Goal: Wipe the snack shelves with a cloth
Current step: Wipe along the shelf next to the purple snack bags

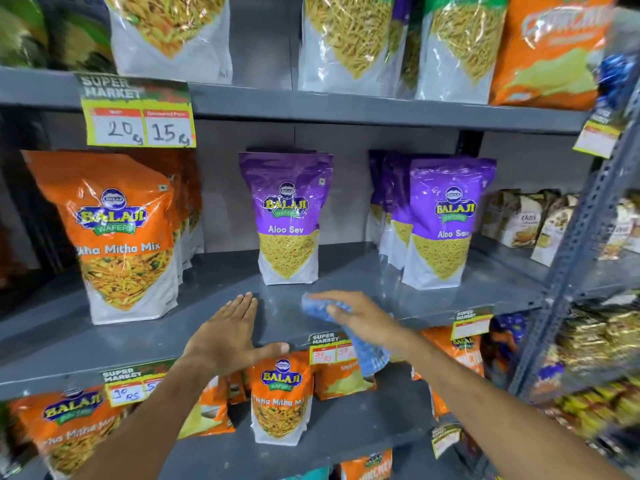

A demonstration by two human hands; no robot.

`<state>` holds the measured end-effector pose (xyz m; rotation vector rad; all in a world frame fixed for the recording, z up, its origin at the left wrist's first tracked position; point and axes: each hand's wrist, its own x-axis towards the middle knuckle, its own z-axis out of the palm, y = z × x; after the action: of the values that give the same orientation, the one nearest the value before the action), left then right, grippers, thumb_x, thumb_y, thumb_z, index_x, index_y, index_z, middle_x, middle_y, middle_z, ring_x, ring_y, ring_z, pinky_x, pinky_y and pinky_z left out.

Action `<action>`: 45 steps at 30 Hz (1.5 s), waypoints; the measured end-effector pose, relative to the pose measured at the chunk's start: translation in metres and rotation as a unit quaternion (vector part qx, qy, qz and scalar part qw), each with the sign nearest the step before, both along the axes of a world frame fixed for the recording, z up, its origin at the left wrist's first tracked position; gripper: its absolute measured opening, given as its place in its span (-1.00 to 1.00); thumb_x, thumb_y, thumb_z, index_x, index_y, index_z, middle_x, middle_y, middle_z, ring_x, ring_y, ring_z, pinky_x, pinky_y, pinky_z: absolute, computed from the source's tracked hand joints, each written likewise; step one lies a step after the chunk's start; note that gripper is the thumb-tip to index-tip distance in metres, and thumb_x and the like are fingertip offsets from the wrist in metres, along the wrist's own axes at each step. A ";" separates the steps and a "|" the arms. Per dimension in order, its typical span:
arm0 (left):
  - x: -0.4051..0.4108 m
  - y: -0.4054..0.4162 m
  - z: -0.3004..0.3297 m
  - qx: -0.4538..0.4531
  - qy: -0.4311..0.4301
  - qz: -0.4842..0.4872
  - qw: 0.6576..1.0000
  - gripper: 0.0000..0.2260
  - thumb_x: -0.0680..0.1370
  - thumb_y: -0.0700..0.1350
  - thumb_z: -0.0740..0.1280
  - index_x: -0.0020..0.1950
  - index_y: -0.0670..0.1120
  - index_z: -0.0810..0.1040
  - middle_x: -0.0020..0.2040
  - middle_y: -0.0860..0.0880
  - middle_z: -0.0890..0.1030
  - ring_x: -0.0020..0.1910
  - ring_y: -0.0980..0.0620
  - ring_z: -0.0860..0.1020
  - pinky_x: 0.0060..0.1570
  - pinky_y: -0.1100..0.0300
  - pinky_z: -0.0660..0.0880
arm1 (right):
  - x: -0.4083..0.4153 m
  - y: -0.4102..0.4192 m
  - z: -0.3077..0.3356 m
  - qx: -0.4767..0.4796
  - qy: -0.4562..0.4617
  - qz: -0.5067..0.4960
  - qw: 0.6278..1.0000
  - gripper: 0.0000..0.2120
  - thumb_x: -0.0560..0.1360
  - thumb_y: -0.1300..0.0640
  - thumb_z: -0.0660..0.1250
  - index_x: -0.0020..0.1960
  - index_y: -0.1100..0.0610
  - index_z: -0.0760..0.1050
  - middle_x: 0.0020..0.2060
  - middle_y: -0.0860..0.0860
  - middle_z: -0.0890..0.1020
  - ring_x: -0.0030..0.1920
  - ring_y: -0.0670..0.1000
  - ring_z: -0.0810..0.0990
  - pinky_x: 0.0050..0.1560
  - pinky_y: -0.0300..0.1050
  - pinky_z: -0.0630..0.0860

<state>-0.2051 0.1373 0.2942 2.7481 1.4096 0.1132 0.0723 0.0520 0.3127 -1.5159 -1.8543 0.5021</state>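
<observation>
A grey metal shelf (346,278) runs across the middle of the head view. My right hand (360,318) presses a blue cloth (363,351) onto the shelf's front edge, and part of the cloth hangs down over it. My left hand (230,336) lies flat and open on the same shelf edge, just left of the cloth, fingers spread and holding nothing. Behind the hands stand a purple Aloo Sev bag (287,220) and an orange Tikha Mitha Mix bag (121,237).
More purple bags (446,223) stand at the right of the shelf. Price tags (138,114) hang from the shelf above. Orange snack bags (280,400) fill the shelf below. A slotted steel upright (581,244) separates the neighbouring rack on the right.
</observation>
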 end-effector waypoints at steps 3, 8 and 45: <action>0.000 0.001 -0.002 0.005 0.000 0.000 1.000 0.22 0.36 0.73 -0.07 0.73 -0.10 -0.17 0.75 -0.06 -0.14 0.72 -0.01 -0.11 0.63 0.11 -0.16 | 0.045 0.012 0.012 0.044 0.017 -0.115 0.992 -0.63 0.66 0.17 0.25 0.35 -0.21 0.53 0.31 -0.14 0.61 0.36 -0.07 0.54 0.41 -0.06 0.42; 0.001 0.004 -0.003 0.007 0.007 0.003 1.000 0.23 0.32 0.73 -0.11 0.73 -0.09 -0.17 0.75 -0.05 -0.15 0.73 -0.03 -0.11 0.64 0.08 -0.14 | 0.073 0.050 0.003 -0.067 -0.134 -0.233 0.961 -0.61 0.68 0.09 0.11 0.46 -0.15 0.41 0.44 0.01 0.52 0.37 0.11 0.52 0.34 -0.01 0.42; 0.118 -0.041 0.000 0.047 -0.030 -0.126 0.991 0.34 0.24 0.76 -0.19 0.72 -0.20 -0.10 0.74 -0.14 -0.10 0.73 -0.03 -0.11 0.61 0.18 -0.25 | 0.051 -0.049 -0.017 0.078 -0.231 -0.058 0.968 -0.62 0.67 0.11 0.17 0.43 -0.17 0.43 0.39 -0.13 0.54 0.36 -0.02 0.52 0.25 -0.07 0.48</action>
<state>-0.0869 0.0960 0.2939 2.9435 1.0593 0.2539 0.1237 0.0030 0.2952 -1.7233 -2.0717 -0.0645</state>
